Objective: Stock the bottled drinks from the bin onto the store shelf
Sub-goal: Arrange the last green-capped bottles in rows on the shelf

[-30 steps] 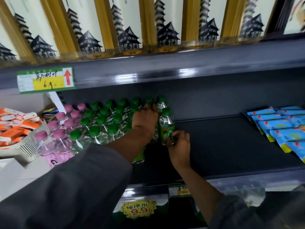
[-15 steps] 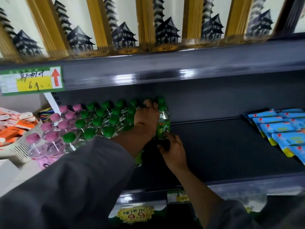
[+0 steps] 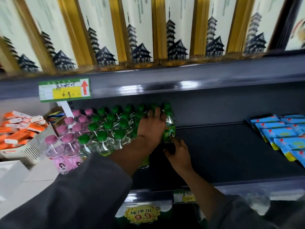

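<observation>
Several green-capped bottles (image 3: 107, 129) stand packed in rows on the left part of the dark shelf (image 3: 222, 154). My left hand (image 3: 151, 128) rests over the caps at the right end of the rows, fingers spread. One green-labelled bottle (image 3: 170, 128) stands upright at the far right of the group, near the shelf's back. My right hand (image 3: 178, 151) lies low on the shelf in front of it, fingertips touching its label near the base. Pink-capped bottles (image 3: 66, 146) stand left of the green ones. The bin is out of view.
Blue packets (image 3: 280, 134) lie on the shelf's right end. A white basket (image 3: 38, 146) of orange packs sits at the left. Tall white-and-gold boxes (image 3: 148, 38) fill the shelf above. A yellow 9.9 tag (image 3: 142, 214) hangs below the shelf edge.
The right-hand green bottle has moved back against the row. My right hand went from gripping its body to touching its base with the fingertips. My left hand stayed on the caps.
</observation>
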Available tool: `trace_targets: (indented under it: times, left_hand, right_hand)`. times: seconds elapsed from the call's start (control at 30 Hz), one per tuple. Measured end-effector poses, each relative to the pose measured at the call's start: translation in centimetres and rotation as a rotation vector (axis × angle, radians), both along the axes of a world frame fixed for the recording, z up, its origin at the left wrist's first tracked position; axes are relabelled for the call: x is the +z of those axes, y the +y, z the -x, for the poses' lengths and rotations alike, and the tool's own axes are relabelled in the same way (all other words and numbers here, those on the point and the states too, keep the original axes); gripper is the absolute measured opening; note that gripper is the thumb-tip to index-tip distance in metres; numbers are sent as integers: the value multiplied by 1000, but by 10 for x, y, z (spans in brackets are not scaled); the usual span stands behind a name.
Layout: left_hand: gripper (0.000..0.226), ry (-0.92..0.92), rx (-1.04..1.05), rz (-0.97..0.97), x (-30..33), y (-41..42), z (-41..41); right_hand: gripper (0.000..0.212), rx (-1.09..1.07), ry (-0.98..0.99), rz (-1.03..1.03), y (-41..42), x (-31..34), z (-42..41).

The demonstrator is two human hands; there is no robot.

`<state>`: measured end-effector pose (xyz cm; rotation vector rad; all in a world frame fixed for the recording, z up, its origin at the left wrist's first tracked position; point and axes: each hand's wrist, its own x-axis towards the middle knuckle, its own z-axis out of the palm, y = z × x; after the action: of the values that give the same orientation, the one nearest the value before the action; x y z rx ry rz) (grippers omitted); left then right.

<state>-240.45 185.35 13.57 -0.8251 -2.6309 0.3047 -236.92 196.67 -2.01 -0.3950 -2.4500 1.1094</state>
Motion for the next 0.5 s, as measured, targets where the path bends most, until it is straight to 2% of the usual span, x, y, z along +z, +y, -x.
trace_targets:
  times: [0.1, 0.2, 0.33, 0.5]
  left_hand:
    - [66, 66, -30, 41, 4, -12, -5]
    - [64, 90, -45, -7, 5, -25, -11]
    - [58, 146, -78, -78, 2, -51, -20]
    - [56, 243, -80, -160, -1, -104, -27]
  right_hand:
    - [56, -43, 26, -24, -7, 13, -8]
    - [48, -107, 78, -207, -16, 31, -21]
    - [53, -128, 195, -349, -32, 49, -40]
    - [59, -64, 350, -388, -69, 72, -55]
